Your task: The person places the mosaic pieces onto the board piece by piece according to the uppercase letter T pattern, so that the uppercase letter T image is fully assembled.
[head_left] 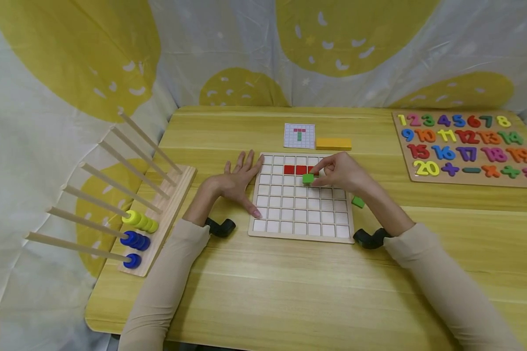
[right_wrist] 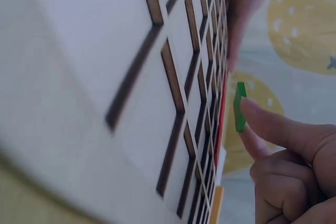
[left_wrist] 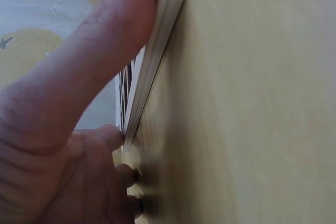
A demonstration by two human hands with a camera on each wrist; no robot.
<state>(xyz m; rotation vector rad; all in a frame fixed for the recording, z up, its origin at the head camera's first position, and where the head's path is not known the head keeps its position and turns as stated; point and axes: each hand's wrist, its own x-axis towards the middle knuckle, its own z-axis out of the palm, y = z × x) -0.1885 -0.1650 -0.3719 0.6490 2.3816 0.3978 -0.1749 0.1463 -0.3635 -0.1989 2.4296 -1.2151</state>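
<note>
Grip (right_wrist: 294, 169) pinching green tile (right_wrist: 238, 111), apparently above gridded board (right_wrist: 148, 111)

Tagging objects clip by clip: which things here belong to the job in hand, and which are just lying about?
In use:
Green square tile, pinched by the right hand
Grid board, touched by the left hand
Red square tiles on the board
Loose green tile beside the board
Pattern card showing a T

Apparently lying about:
Number puzzle board
Wooden bead-stacking rack
Orange block
</note>
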